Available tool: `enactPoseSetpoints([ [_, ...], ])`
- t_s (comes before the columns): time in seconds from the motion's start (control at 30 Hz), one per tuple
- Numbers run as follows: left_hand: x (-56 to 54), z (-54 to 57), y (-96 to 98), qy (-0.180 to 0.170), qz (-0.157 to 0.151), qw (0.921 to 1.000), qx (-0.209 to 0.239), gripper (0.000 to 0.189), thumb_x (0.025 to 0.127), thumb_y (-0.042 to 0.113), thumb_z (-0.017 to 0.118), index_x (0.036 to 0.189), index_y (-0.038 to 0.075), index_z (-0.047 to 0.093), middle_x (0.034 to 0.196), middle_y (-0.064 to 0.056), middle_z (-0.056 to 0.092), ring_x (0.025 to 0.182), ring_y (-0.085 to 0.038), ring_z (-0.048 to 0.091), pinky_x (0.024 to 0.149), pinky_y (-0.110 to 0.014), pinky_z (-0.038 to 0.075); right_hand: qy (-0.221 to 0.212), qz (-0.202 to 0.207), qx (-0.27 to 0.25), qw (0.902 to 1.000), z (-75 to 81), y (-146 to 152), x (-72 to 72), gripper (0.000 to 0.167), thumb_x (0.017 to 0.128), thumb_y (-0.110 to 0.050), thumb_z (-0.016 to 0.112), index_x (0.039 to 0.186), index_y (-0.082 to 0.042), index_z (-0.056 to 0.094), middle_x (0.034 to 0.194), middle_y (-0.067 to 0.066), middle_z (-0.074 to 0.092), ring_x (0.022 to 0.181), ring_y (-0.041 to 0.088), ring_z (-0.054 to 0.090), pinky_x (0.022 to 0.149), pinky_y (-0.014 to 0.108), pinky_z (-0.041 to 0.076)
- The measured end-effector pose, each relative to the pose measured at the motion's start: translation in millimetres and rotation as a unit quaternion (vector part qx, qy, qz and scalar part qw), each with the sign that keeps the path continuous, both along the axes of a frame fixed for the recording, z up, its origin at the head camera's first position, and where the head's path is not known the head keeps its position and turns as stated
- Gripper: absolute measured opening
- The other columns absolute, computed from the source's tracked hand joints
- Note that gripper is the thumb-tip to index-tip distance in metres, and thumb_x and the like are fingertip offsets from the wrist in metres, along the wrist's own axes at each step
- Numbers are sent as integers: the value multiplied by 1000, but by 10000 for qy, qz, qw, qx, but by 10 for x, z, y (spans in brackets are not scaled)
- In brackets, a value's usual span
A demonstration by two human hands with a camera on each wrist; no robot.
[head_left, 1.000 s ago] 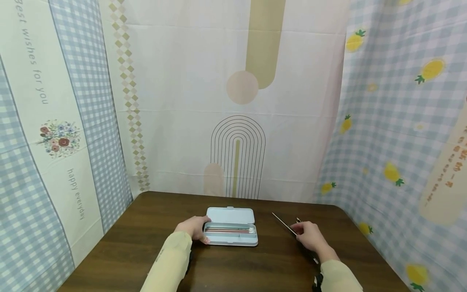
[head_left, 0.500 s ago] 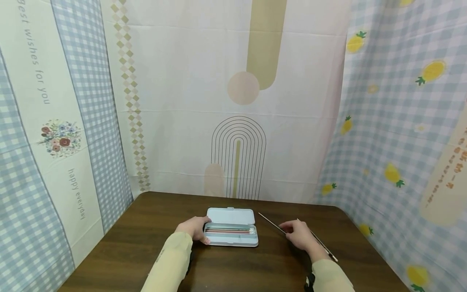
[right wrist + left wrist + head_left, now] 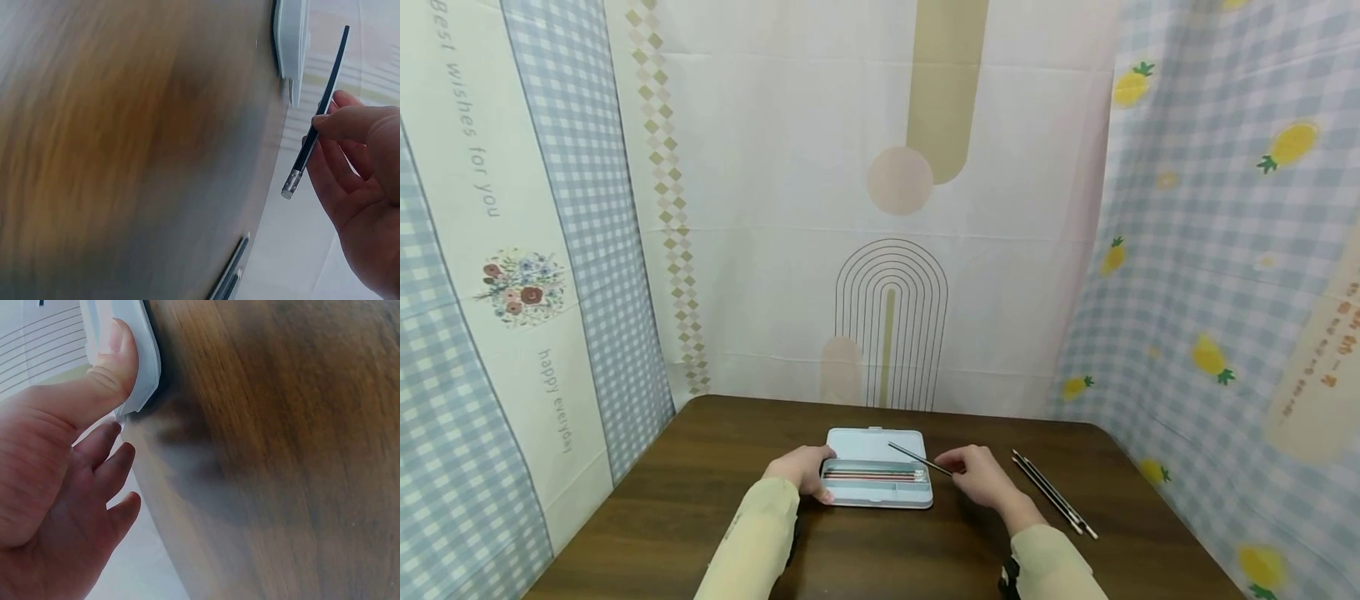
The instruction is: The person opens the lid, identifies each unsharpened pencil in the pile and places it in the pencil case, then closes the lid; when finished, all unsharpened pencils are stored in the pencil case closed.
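Note:
An open light-blue pencil case lies mid-table in the head view, its lid folded back on the far side. Several pencils lie side by side in its long compartment. My left hand grips the case's left end; in the left wrist view the thumb presses on its corner. My right hand pinches a dark pencil between thumb and fingers, just right of the case. The pencil's eraser end points back toward me, and its far end overlaps the lid in the head view.
More pencils lie slantwise on the brown wooden table, to the right of my right hand. Behind the table hangs a pale patterned cloth, with checked cloths at both sides.
My right hand has moved left with the pencil, from beside the loose pencils to the case's right end. The loose pencils now show fully. My left hand stays on the case.

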State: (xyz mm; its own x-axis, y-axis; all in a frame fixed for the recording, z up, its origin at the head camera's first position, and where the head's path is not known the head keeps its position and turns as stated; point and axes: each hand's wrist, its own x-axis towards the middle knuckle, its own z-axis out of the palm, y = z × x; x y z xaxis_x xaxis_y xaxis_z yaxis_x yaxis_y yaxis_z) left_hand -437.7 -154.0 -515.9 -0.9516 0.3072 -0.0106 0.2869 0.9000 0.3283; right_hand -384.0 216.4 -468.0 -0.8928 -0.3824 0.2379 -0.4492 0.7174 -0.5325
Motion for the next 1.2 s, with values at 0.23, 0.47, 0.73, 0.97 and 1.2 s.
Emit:
enactPoseSetpoints([
  [0.23, 206, 212, 67, -223, 158, 9995, 152, 86, 69, 33, 103, 143, 16, 65, 135, -11, 68, 119, -29, 62, 105, -56, 49, 31, 209, 170, 9996, -14, -202, -38, 35, 90, 14, 64, 112, -6, 82, 109, 5, 77, 100, 22, 69, 87, 47, 59],
  [0.47, 116, 142, 42, -76, 55, 10000, -17, 89, 69, 40, 103, 145, 15, 63, 133, -10, 69, 117, -27, 62, 102, -54, 49, 10, 416, 192, 9990, 18, -368, -62, 31, 91, 14, 66, 110, -4, 83, 108, 6, 78, 97, 22, 69, 88, 49, 59],
  [0.73, 84, 74, 7, -51, 2, 9999, 93, 86, 68, 40, 103, 143, 17, 65, 134, -10, 69, 116, -27, 62, 101, -53, 51, -25, 413, 273, 9988, 14, -523, -93, 31, 93, 14, 66, 109, -6, 84, 107, 4, 78, 97, 20, 69, 89, 46, 60],
  [0.97, 277, 319, 112, -206, 151, 9996, 128, 85, 69, 34, 103, 142, 15, 65, 135, -10, 68, 118, -28, 61, 106, -54, 49, 155, 526, 307, 9980, -7, -664, -138, 33, 92, 17, 63, 108, -4, 84, 105, 4, 79, 98, 20, 70, 89, 45, 60],
  [1.2, 495, 533, 130, -239, 156, 9989, 360, 81, 71, 30, 103, 141, 14, 66, 133, -9, 69, 115, -25, 62, 105, -51, 50, 388, 817, 378, 9952, -17, -826, -177, 31, 91, 17, 64, 107, -2, 83, 104, 5, 80, 100, 23, 73, 91, 46, 60],
])
